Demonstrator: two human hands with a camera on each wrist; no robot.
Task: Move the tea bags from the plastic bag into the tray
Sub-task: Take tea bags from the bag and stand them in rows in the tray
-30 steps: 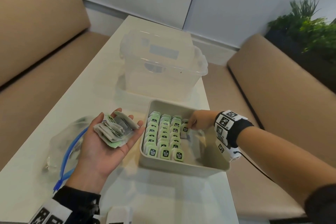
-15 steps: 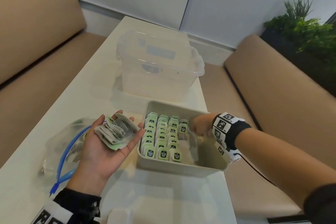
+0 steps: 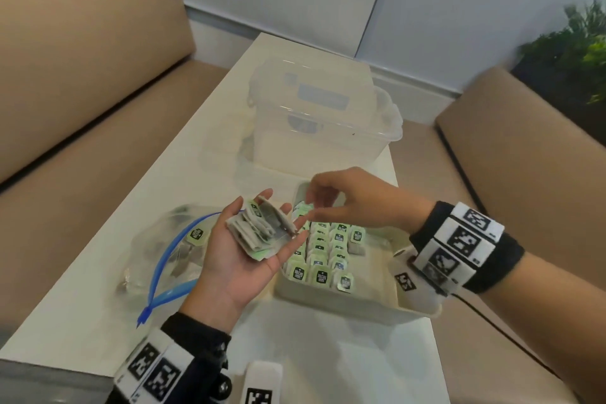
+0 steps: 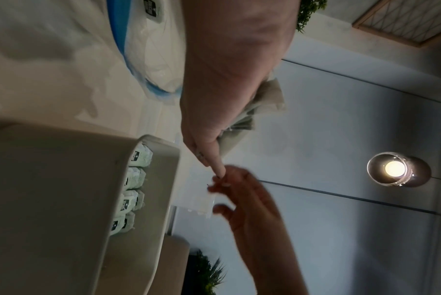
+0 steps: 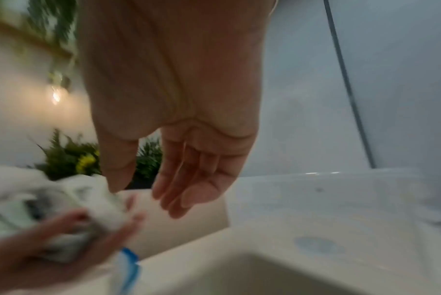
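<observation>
1. While the left hand (image 3: 242, 259) is lying palm up nearest the camera, fingers relaxed and spread, it is cradling a loose stack of tea bags (image 3: 259, 229) that are waiting for their turn; these are out of the bag but not yet delivered
2. Just above that stack, the right hand (image 3: 354, 203) is hovering with thumb and fingers slightly apart and holding nothing, its fingertips (image 3: 311, 215) coming close to the top tea bag; I am judging this as a reach for the next one
3. Beside the left hand, the tray (image 3: 360, 308) is sitting on the white table (image 3: 98, 289) and is already carrying several neat rows of upright filed tea bags (image 3: 323, 259) on its left side, while the right part of its floor is showing bare, so the job is looking well past halfway in the tray
4. To the left, the plastic bag (image 3: 164, 256) with the blue zip is lying open on the table and is still showing at least one green-labelled tea bag (image 3: 196, 234) inside; more may be hiding in its folds, I cannot tell
5. Farthest back, a clear lidded box (image 3: 324, 121) is standing behind the tray, playing no visible part
</observation>
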